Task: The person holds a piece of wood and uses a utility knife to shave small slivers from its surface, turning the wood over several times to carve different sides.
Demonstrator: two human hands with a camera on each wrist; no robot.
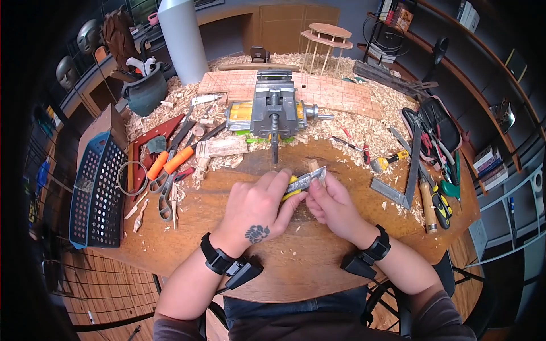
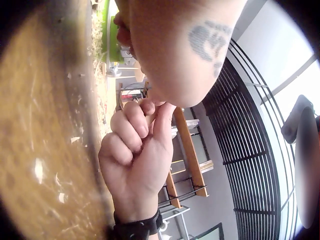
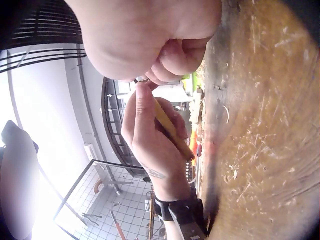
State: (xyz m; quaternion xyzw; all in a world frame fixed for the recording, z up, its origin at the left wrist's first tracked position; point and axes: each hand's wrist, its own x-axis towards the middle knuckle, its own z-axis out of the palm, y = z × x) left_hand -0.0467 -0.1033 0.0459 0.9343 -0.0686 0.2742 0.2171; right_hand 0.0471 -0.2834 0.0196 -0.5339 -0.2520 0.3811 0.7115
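My left hand (image 1: 256, 204) grips a yellow utility knife (image 1: 293, 193), whose metal end points towards my right hand (image 1: 336, 209). In the right wrist view, the knife's yellow handle (image 3: 168, 126) runs across the palm under the left thumb. Between the right thumb and fingers a small wooden piece (image 1: 314, 165) is pinched, its pale end showing just beyond the blade (image 1: 311, 178). Both hands meet close over the bench, fingertips near each other. From the left wrist side, the right hand (image 2: 135, 145) has its fingers curled; the knife is hidden there.
A metal vise (image 1: 276, 108) stands ahead amid wood shavings. Left lie scissors (image 1: 165, 196), orange-handled tools (image 1: 179, 160), a carved wood block (image 1: 222, 147) and a blue basket (image 1: 98, 193). Right are a metal square (image 1: 410, 176), a yellow-handled scraper (image 1: 389, 162) and a tool pouch (image 1: 435, 122).
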